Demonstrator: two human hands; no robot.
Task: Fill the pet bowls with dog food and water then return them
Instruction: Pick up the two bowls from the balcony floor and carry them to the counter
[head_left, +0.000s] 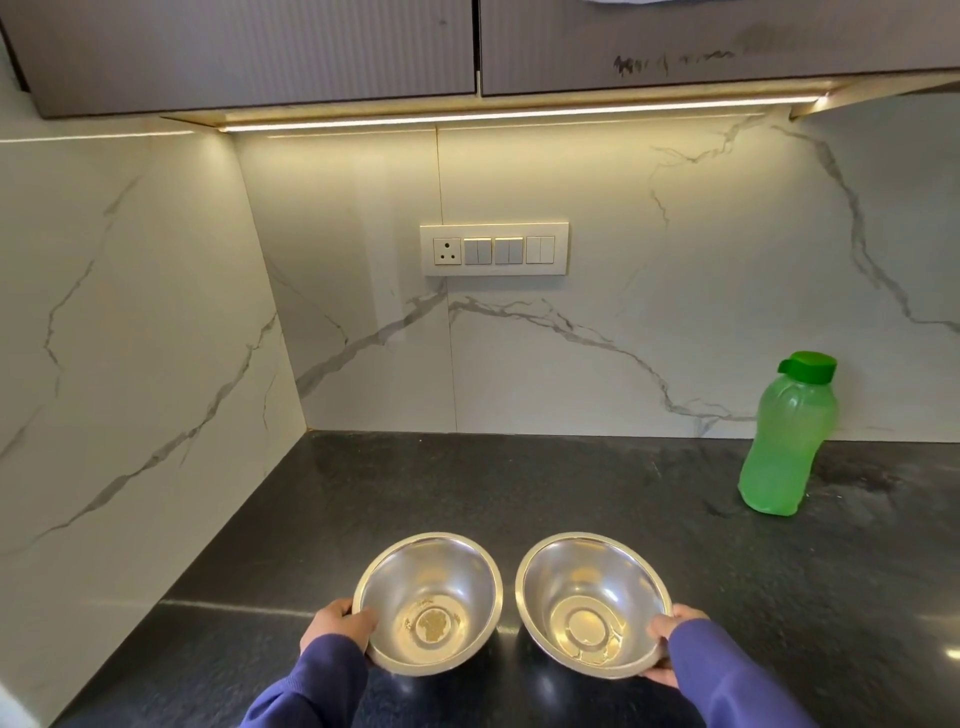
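Note:
Two steel pet bowls sit side by side near the front of the dark stone counter (519, 483). My left hand (337, 626) grips the left rim of the left bowl (441, 582), which has a little dried residue at its bottom. My right hand (667, 644) grips the right rim of the right bowl (576, 582), which holds nothing. Both sleeves are purple. A green water bottle (787, 441) with a green cap stands at the back right of the counter, well away from both hands. No dog food is in view.
Marble walls close the counter off at the back and on the left. A socket and switch panel (493, 249) is on the back wall. Grey overhead cabinets (260, 52) hang above, with a light strip beneath them.

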